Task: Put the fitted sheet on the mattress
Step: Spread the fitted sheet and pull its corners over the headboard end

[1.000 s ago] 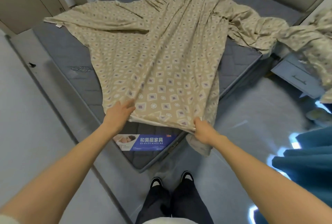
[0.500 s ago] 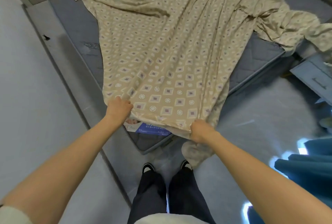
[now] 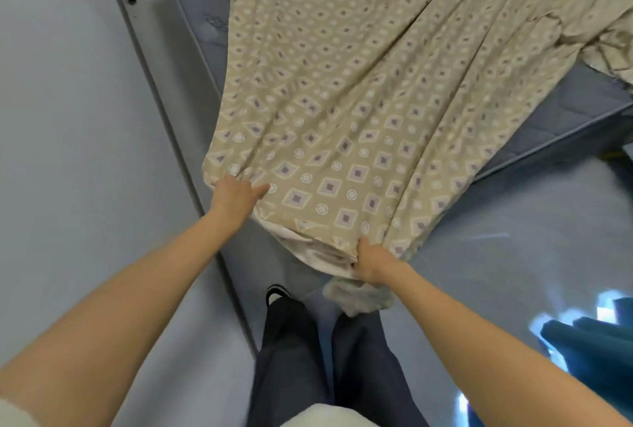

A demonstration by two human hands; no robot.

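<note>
Across the upper centre of the frame: fitted sheet, beige with diamond and ring print, spread loosely over a grey quilted mattress. Long creases run down the cloth toward the near end. Bare mattress shows as a strip along the upper left and as a wedge at right. Upper right, the sheet lies in a rumpled heap.

Left hand, centre-left: at the sheet's near left corner, fingers curled into puckered cloth, thumb lying out to the right on top. Gripping the sheet.

Right hand, just below centre: closed around the bunched hem at the near edge, cloth gathered in tight folds against the fingers. A wad of the same sheet hangs below this hand.

Near corner of the mattress is hidden under the cloth between the two hands; cannot tell whether the hem is tucked beneath it.

Bottom centre: dark trousers, one shoe on the grey floor. Left side: pale wall. Lower right: teal cloth, partly cut off by the frame edge.
</note>
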